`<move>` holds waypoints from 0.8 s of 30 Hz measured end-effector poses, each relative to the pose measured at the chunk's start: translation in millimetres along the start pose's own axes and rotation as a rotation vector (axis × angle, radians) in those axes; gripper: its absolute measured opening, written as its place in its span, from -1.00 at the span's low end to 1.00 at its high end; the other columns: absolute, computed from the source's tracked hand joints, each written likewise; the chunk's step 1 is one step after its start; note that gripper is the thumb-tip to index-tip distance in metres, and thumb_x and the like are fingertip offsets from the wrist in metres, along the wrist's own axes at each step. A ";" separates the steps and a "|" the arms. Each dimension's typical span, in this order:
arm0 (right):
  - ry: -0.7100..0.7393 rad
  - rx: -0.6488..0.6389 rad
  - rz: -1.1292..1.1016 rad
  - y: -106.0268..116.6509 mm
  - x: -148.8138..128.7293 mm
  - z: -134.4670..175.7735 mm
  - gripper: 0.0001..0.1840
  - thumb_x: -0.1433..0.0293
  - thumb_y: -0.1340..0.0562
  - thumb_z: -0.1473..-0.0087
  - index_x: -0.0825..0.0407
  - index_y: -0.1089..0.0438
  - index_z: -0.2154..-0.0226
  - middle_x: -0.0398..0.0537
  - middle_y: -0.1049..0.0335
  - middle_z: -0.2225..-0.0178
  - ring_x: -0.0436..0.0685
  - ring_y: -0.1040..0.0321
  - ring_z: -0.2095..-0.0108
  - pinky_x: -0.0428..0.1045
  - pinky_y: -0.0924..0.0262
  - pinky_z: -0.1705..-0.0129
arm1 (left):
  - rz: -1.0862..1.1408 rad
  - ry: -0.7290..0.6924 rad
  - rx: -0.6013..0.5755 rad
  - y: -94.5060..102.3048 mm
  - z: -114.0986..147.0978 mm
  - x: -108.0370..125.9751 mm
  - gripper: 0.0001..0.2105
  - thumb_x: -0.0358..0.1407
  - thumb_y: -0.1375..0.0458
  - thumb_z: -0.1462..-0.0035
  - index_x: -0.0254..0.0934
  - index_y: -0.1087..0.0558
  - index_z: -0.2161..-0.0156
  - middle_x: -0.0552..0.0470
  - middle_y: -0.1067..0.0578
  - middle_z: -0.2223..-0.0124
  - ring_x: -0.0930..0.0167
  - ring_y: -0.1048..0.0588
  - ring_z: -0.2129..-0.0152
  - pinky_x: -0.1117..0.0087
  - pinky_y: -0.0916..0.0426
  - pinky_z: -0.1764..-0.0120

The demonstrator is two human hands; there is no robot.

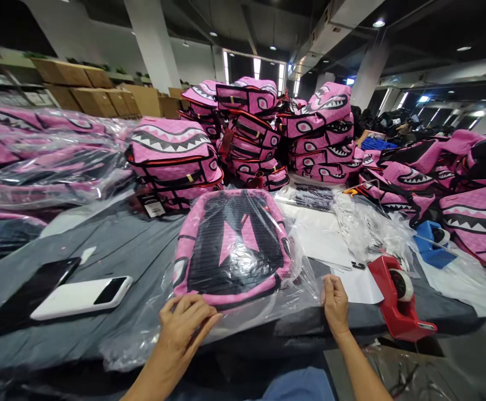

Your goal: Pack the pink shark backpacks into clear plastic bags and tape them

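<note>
In front of me a pink and black backpack [192, 234] lies with its black padded back panel up, inside a clear plastic bag [251, 320]. Loose plastic spreads past the backpack at its near side and both ends. At the near left corner my left hand [188, 322] has its fingers bent over the plastic, close against the pink edge. My right hand [335, 303] pinches the bag's rim off to the right, with the film stretched between it and the backpack.
Stacked pink shark-mouth backpacks [171, 142] stand behind; bagged ones [50, 172] lie left. A white power bank or phone [79, 298] rests near a dark flat device [25, 298]. On the right are a red tape dispenser [397, 301], a blue one [432, 245] and white sheets [322, 231].
</note>
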State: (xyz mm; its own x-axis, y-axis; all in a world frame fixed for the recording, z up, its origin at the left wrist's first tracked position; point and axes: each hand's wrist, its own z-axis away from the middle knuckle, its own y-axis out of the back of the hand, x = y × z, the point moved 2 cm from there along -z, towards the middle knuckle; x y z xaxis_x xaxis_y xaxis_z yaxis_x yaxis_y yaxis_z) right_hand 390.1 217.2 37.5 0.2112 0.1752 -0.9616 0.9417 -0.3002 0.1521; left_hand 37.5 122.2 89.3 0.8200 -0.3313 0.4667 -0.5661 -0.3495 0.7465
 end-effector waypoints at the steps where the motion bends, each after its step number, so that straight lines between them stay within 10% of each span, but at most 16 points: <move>1: 0.000 0.007 0.000 0.2 -0.1 -1.2 -0.38 -0.27 -0.14 -0.10 -0.04 -0.31 0.28 -0.35 -0.06 0.72 0.02 -0.06 0.69 -0.05 0.00 0.57 | -0.003 -0.016 0.016 0.8 -5.2 -1.4 -0.73 -0.06 -0.05 -0.28 -0.05 -0.54 0.33 0.09 -0.59 0.36 0.26 -0.50 0.23 0.10 -0.07 -0.09; 13: -0.170 -0.132 -0.004 5.6 -7.7 -17.9 -0.35 -0.27 -0.27 0.10 -0.02 -0.31 0.39 -0.26 -0.23 0.64 -0.02 -0.05 0.69 -0.08 0.01 0.63 | 0.313 0.210 -0.252 -3.0 -40.8 -14.8 -0.52 0.23 -0.08 -0.10 -0.10 -0.50 0.51 0.01 -0.51 0.45 0.28 -0.46 0.43 0.33 -0.37 0.32; 24: -0.077 0.319 0.885 240.1 -50.7 -11.0 -0.38 -0.24 -0.16 0.15 -0.06 -0.49 0.47 0.24 -0.53 0.38 0.47 -0.46 0.34 0.28 -0.31 0.29 | 0.330 0.244 -0.309 -4.8 -36.2 -21.4 -0.51 0.21 -0.04 -0.16 -0.14 -0.48 0.48 0.04 -0.50 0.40 0.31 -0.47 0.40 0.33 -0.39 0.30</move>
State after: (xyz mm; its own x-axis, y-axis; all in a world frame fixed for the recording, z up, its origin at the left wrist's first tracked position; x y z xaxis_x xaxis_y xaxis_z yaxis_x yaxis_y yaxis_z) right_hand 608.4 146.6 125.3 0.7865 -0.2979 -0.5409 0.3290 -0.5392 0.7753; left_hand 25.7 162.7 92.8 0.6187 -0.1534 0.7705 -0.7769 0.0264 0.6291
